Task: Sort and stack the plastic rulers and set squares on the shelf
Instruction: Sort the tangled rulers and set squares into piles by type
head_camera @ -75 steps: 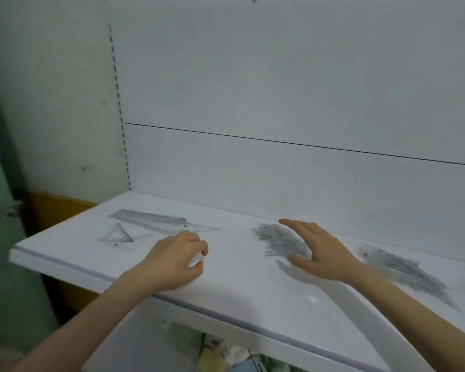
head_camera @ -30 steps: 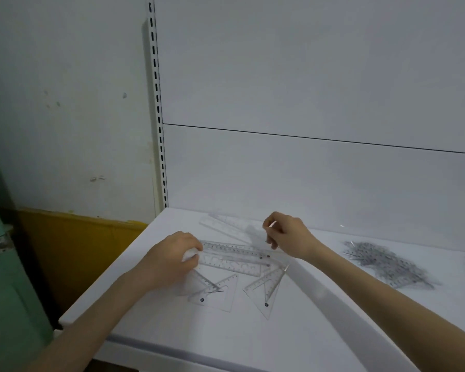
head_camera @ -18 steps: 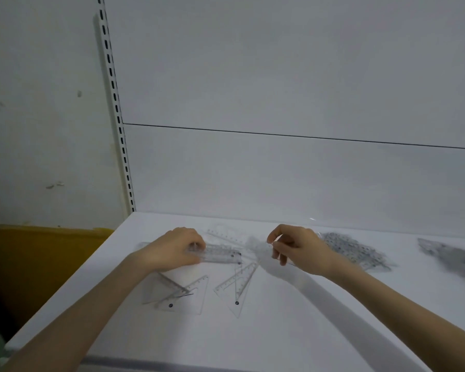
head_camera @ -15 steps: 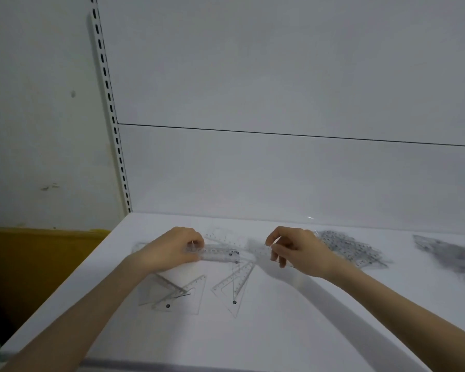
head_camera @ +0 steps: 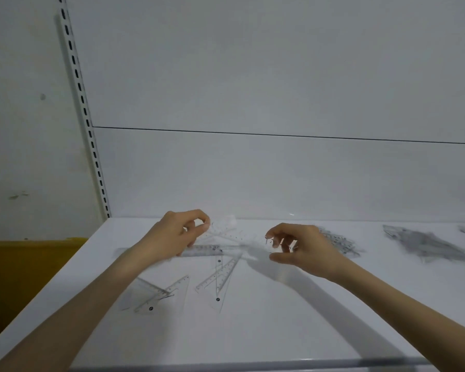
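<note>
We are raising our left grip (head_camera: 181, 234) off the shelf (head_camera: 279, 331), now pinched on a blurred clear plastic piece (head_camera: 223, 229) just right of it. A ruler (head_camera: 202, 249) is staying flat beneath. Right grip (head_camera: 304, 248) is curling beside that piece; clamped or not, we cannot tell. Sorting is barely beginning.
</note>
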Available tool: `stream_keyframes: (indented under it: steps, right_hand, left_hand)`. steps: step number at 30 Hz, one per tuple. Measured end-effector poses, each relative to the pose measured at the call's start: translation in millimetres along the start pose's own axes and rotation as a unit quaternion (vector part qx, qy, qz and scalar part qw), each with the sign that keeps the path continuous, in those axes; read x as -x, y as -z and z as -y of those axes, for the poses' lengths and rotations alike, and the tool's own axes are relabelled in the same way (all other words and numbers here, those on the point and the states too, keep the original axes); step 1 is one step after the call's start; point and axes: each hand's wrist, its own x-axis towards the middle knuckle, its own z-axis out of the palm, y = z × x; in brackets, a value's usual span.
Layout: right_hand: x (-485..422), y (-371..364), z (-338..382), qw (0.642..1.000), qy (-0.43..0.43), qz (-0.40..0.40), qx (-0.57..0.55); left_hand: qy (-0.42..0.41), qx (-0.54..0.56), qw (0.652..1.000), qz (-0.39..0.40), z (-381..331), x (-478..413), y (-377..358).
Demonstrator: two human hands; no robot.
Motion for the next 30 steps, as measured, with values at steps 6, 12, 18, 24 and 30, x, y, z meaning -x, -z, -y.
stream_keyframes:
  steps: [6, 12, 18, 24, 30]
  right_hand:
    - [51.8, 39.7, -27.8, 0.989, -0.02, -0.136, 0.044]
    - [116.0, 89.8, -67.7, 0.977, -0.068, -0.195, 0.045]
    - [185.7, 163.7, -128.2, 0.957, -0.129, -0.245, 0.087]
    - [267.6, 258.1, -229.6, 0.94, -0.164, -0.27, 0.131]
    - [323.8, 345.5, -331.3, 0.921, -0.214, -0.289, 0.148]
  left_hand:
    - [-0.002, 0.012, 0.999, 0.039, -42.8, -14.4, -42.7]
    - [-0.055, -0.006, 0.995, 0.08, -97.0, -35.9, -98.9]
    - [-0.113, -0.067, 0.984, 0.123, -175.1, -67.3, -180.0]
    - [-0.144, -0.05, 0.984, 0.094, -267.5, -101.5, -287.9]
    - [-0.136, -0.092, 0.982, 0.091, -345.4, -123.2, -388.7]
